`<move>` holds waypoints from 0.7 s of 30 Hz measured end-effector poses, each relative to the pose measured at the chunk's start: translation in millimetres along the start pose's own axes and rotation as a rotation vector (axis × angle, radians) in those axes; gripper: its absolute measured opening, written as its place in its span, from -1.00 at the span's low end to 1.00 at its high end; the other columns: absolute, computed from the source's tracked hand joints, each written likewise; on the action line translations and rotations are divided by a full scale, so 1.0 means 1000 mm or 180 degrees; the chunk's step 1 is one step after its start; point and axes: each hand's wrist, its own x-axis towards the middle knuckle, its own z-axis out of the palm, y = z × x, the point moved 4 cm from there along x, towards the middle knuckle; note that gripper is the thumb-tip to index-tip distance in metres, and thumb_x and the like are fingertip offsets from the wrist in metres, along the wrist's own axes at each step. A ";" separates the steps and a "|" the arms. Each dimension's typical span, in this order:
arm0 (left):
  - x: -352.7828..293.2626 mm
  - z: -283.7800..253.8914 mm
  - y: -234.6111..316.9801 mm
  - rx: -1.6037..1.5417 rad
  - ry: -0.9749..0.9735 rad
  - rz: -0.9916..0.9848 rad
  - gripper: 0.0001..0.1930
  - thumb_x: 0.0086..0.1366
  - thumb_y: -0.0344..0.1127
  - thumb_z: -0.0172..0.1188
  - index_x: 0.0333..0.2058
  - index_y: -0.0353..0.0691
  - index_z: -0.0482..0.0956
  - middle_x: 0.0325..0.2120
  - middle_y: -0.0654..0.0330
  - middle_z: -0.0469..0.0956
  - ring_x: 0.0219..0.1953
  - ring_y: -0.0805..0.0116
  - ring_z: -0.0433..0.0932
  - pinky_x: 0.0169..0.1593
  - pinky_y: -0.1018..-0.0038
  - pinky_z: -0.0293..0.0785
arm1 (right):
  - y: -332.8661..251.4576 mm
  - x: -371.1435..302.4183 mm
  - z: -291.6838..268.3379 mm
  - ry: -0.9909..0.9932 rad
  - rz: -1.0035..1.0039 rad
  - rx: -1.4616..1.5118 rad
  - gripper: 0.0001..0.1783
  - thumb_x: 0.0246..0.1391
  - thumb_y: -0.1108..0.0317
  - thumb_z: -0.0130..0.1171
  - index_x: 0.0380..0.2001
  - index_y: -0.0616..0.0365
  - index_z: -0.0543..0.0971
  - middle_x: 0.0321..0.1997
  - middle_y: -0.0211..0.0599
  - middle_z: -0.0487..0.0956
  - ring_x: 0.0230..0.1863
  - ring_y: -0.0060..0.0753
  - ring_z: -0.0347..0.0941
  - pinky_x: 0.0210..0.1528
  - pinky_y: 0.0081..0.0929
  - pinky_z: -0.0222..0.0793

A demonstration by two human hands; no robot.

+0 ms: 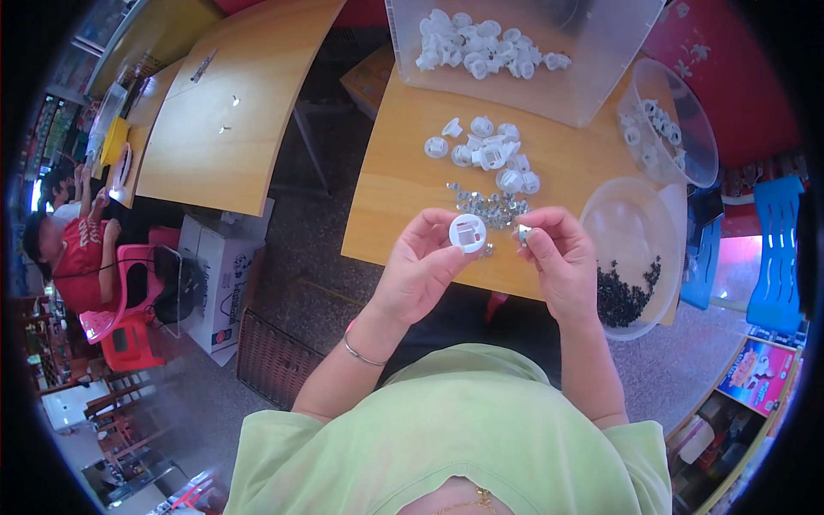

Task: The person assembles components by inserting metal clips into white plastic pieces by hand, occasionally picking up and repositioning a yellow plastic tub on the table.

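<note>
Left hand (419,268) grips round white plastic socket (468,233), 12 o'clock | Right hand (562,264) pinches small silver metal piece (522,233), socket's 3 o'clock | Apparently unjoined; loose silver metal bits (492,208) remain, socket's 1 o'clock

Bright, soft indoor light, pale glare on the left-hand desk (202,142), darker floor (318,240) beside it, desk edges bowed, far left blurred, black fisheye rim.

Looking down from the head, through a wide fisheye lens. Close above the shirt (446,421), left hand (422,268) and right hand (561,262); facing out across the near table (386,193) to the far plastic box (515,97), taking in another table (249,86) left and a poster (757,378) right.
</note>
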 end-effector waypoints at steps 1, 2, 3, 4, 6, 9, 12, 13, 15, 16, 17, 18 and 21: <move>0.000 0.001 0.000 0.0002 0.0006 -0.0003 -0.72 0.13 -0.59 0.12 -0.17 -0.23 0.38 -0.20 0.16 0.46 -0.10 0.36 0.47 0.04 0.36 0.44 | -0.003 0.001 0.002 -0.0042 -0.0138 -0.0055 -0.84 0.12 0.46 0.05 -0.21 0.24 0.47 -0.30 -0.33 0.53 -0.34 -0.64 0.40 -0.28 -0.72 0.31; 0.000 0.002 0.000 0.0107 0.0017 -0.0003 -0.72 0.11 -0.60 0.12 -0.18 -0.22 0.37 -0.19 0.15 0.46 -0.11 0.36 0.47 0.04 0.36 0.44 | -0.007 0.001 0.004 -0.0081 -0.0274 -0.0116 -0.85 0.12 0.46 0.05 -0.23 0.25 0.47 -0.30 -0.32 0.53 -0.32 -0.62 0.41 -0.26 -0.70 0.32; -0.001 0.003 -0.001 0.0212 0.0028 -0.0003 -0.71 0.10 -0.62 0.13 -0.20 -0.21 0.36 -0.18 0.14 0.45 -0.12 0.36 0.47 0.04 0.36 0.43 | -0.009 0.000 0.005 -0.0075 -0.0267 -0.0116 -0.85 0.12 0.46 0.05 -0.23 0.25 0.47 -0.30 -0.32 0.53 -0.32 -0.62 0.41 -0.26 -0.70 0.32; -0.001 0.003 -0.002 0.0208 0.0032 -0.0010 -0.71 0.10 -0.62 0.13 -0.20 -0.21 0.36 -0.18 0.14 0.45 -0.12 0.36 0.47 0.04 0.36 0.43 | -0.012 -0.001 0.006 -0.0156 -0.0231 -0.0185 -0.86 0.11 0.50 0.04 -0.24 0.26 0.47 -0.30 -0.33 0.54 -0.28 -0.60 0.44 -0.19 -0.67 0.35; -0.002 0.003 0.000 0.0497 -0.0045 0.0255 -0.70 0.07 -0.65 0.13 -0.22 -0.22 0.35 -0.18 0.14 0.44 -0.12 0.37 0.47 0.04 0.39 0.43 | -0.015 -0.002 0.010 -0.0244 -0.0194 -0.0247 -0.88 0.10 0.53 0.04 -0.26 0.27 0.48 -0.29 -0.34 0.54 -0.25 -0.59 0.46 -0.12 -0.64 0.37; -0.001 0.002 0.002 0.1016 -0.0178 0.0708 -0.68 0.05 -0.68 0.13 -0.22 -0.23 0.34 -0.17 0.12 0.44 -0.10 0.38 0.46 0.03 0.41 0.43 | -0.016 -0.002 0.014 -0.0192 -0.0234 -0.0187 -0.88 0.06 0.59 0.05 -0.30 0.27 0.50 -0.30 -0.33 0.53 -0.26 -0.56 0.46 -0.11 -0.63 0.38; -0.003 0.007 0.003 0.1070 -0.0183 0.0801 -0.66 0.05 -0.69 0.13 -0.21 -0.25 0.33 -0.16 0.11 0.44 -0.07 0.38 0.45 0.04 0.44 0.41 | -0.022 -0.001 0.013 -0.0102 -0.0986 -0.0642 -0.87 0.00 0.64 0.09 -0.35 0.25 0.52 -0.33 -0.33 0.52 -0.27 -0.56 0.45 -0.17 -0.64 0.38; -0.003 0.008 0.003 0.1069 -0.0185 0.0796 -0.66 0.05 -0.69 0.13 -0.21 -0.25 0.33 -0.16 0.11 0.44 -0.07 0.38 0.45 0.04 0.44 0.41 | -0.025 -0.001 0.012 -0.0101 -0.1176 -0.0881 -0.86 -0.03 0.65 0.11 -0.37 0.23 0.53 -0.34 -0.33 0.51 -0.29 -0.57 0.43 -0.22 -0.66 0.36; -0.003 0.011 0.003 0.1310 -0.0286 0.0916 -0.65 0.04 -0.70 0.14 -0.20 -0.26 0.32 -0.12 0.11 0.43 -0.02 0.37 0.43 0.07 0.45 0.39 | -0.028 -0.002 0.013 -0.0107 -0.1367 -0.1117 -0.85 -0.06 0.67 0.13 -0.40 0.22 0.54 -0.35 -0.34 0.51 -0.31 -0.59 0.42 -0.26 -0.67 0.34; -0.004 0.013 0.003 0.1311 -0.0284 0.0916 -0.65 0.04 -0.70 0.14 -0.20 -0.26 0.32 -0.12 0.11 0.43 -0.02 0.37 0.43 0.07 0.45 0.39 | -0.026 -0.003 0.015 -0.0171 -0.1297 -0.1065 -0.85 -0.06 0.66 0.13 -0.40 0.21 0.54 -0.34 -0.34 0.51 -0.34 -0.60 0.41 -0.29 -0.68 0.32; -0.005 0.016 0.004 0.1402 -0.0201 0.0984 -0.63 0.05 -0.70 0.13 -0.16 -0.29 0.33 -0.11 0.11 0.42 -0.01 0.36 0.42 0.08 0.44 0.38 | -0.024 -0.004 0.017 -0.0230 -0.1225 -0.1015 -0.85 -0.07 0.66 0.14 -0.40 0.21 0.54 -0.33 -0.34 0.51 -0.36 -0.61 0.40 -0.33 -0.69 0.30; -0.005 0.018 0.004 0.1492 -0.0117 0.1051 -0.61 0.05 -0.70 0.13 -0.12 -0.31 0.34 -0.09 0.11 0.40 0.01 0.35 0.41 0.09 0.44 0.37 | -0.022 -0.006 0.019 -0.0227 -0.1222 -0.1016 -0.85 -0.07 0.66 0.14 -0.40 0.21 0.54 -0.33 -0.34 0.51 -0.36 -0.61 0.40 -0.33 -0.69 0.30; -0.007 0.017 0.004 0.1862 -0.0197 0.0946 -0.54 0.05 -0.70 0.12 -0.02 -0.35 0.34 -0.06 0.11 0.36 0.04 0.33 0.39 0.10 0.44 0.36 | -0.015 -0.007 0.019 -0.0002 -0.0946 -0.0666 -0.83 -0.10 0.65 0.17 -0.41 0.17 0.55 -0.32 -0.33 0.51 -0.41 -0.61 0.37 -0.35 -0.71 0.28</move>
